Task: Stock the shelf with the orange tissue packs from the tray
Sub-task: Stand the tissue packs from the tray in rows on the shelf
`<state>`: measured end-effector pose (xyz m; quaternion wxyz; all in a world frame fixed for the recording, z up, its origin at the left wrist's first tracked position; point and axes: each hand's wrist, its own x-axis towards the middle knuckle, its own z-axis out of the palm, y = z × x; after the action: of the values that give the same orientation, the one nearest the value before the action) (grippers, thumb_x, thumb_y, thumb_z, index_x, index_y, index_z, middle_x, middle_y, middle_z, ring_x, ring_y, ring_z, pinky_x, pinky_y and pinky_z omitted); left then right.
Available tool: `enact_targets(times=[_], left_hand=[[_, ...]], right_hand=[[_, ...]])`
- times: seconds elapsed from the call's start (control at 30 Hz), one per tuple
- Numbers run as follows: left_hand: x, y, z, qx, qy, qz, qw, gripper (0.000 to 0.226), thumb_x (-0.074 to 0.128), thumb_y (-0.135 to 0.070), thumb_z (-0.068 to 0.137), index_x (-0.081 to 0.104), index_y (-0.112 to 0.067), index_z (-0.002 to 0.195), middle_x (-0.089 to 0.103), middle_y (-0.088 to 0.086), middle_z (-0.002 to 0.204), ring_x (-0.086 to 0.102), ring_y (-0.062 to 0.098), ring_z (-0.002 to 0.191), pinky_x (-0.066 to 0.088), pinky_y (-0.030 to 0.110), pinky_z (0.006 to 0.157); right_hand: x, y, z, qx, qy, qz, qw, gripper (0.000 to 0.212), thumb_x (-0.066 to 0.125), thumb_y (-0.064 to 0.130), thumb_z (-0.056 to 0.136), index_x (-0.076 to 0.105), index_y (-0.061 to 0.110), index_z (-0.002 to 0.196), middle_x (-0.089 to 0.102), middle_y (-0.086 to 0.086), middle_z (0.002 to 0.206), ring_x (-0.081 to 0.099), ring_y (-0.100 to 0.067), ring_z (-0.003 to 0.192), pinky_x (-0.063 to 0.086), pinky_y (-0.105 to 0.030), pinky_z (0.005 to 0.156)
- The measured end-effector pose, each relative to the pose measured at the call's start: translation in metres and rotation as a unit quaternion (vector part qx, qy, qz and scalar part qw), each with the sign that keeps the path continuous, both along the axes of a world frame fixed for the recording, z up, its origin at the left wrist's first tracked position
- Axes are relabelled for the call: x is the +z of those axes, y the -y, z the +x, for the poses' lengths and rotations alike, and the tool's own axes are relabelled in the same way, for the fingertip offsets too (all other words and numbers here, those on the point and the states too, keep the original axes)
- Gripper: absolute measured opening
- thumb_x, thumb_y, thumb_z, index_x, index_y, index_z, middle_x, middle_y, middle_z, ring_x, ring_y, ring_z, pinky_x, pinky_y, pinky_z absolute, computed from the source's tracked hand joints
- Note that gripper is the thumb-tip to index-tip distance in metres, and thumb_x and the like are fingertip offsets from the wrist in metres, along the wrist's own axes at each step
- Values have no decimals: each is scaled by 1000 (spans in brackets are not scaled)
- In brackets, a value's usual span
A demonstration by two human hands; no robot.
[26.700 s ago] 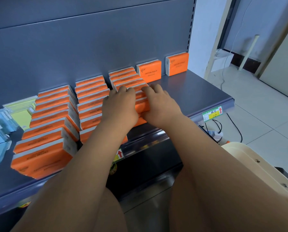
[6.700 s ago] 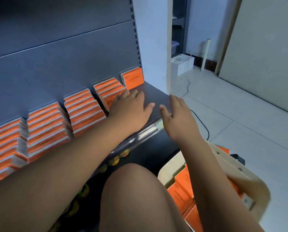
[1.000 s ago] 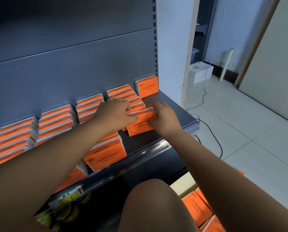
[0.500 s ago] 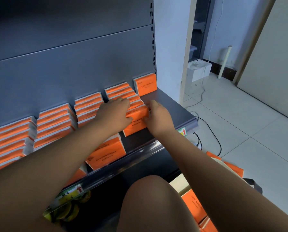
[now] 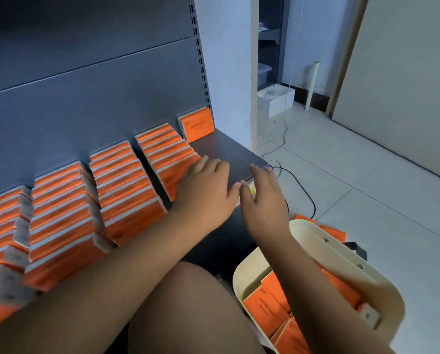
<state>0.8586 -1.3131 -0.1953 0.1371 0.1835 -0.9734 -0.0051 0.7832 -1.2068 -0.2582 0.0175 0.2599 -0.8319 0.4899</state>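
Just left of the fingers of the left hand (image 5: 206, 190), spread flat and empty, orange tissue packs (image 5: 127, 190) stand in rows on the shelf (image 5: 229, 152). More lie in the tray (image 5: 341, 261) behind the right hand (image 5: 262, 198), which is also straight-fingered and empty. The packs look light and soft-sided (pinch across the narrow edges). The tray's far contents are cut off, and any palm contact with the nearest pack is unclear.

White box (image 5: 276, 99) sat on tiled floor (image 5: 367, 200), white cord (image 5: 284, 123) trailing past it. White pole (image 5: 312, 86) stood against wall. Black cable (image 5: 306, 188) looped nearby.
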Motion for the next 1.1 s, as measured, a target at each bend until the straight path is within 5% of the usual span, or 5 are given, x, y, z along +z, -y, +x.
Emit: enact_targets(times=[0.13,0.3,0.67,0.93,1.1], left_hand=[[-25,-39,-16,-37,26,23,999,54,39,-47,105,45,-16,148,42,5,160,25,28,153,25,47,123],[-63,-75,-28,-70,74,40,994,52,36,-50,106,46,-17,145,45,1,157,25,26,152,26,44,121],[-141,-127,-20,-131,214,97,963,53,36,-53,105,49,-14,139,50,4,148,33,28,146,35,46,113],[-193,-155,-28,-69,275,242,928,37,42,-52,101,54,-18,107,60,4,104,56,28,102,54,46,86],[-227,-169,-48,-22,296,367,881,32,49,-43,92,55,-16,107,61,5,106,58,27,97,48,33,74]], right_hand=[[-13,-49,1,-50,-7,21,998,49,40,36,105,45,15,149,46,-6,154,30,-22,149,28,-41,119],[-34,-108,1,-101,17,85,991,56,39,40,108,32,16,158,27,-3,167,15,-19,156,15,-32,123],[-96,-194,18,-145,114,152,971,53,41,39,106,39,15,153,38,-4,160,32,-23,149,34,-42,115],[-146,-216,18,-165,185,201,948,52,46,33,103,42,13,151,44,-7,155,38,-25,144,34,-40,115],[-171,-219,7,-167,235,222,931,38,48,28,98,54,14,133,57,-9,134,51,-29,129,45,-46,105]])
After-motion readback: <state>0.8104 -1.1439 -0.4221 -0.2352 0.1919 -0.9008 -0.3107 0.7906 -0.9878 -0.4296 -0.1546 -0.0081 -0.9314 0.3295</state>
